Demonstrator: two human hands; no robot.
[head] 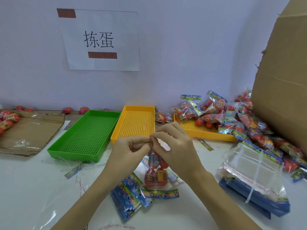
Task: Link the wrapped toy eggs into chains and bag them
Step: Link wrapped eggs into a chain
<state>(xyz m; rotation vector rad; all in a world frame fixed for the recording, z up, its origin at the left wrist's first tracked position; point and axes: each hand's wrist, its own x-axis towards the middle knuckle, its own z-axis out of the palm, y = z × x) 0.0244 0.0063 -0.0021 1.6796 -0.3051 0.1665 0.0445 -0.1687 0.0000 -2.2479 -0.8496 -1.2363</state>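
A cluster of red wrapped toy eggs [155, 173] hangs in a clear bag below my hands, over the white table. My left hand [129, 146] and my right hand [172, 143] meet above it, and both pinch the clear top of that bag [152, 144] between fingertips. Flat blue printed header cards [131, 195] lie on the table under the hanging eggs. A stack of clear bags [249, 171] sits to the right.
A green tray [66, 147] and a yellow tray [116, 135] stand behind my hands. Another yellow tray [207, 134] holds bagged eggs [216, 112]. A large cardboard box [282, 80] rises at right. Loose eggs [8, 120] lie on cardboard at left.
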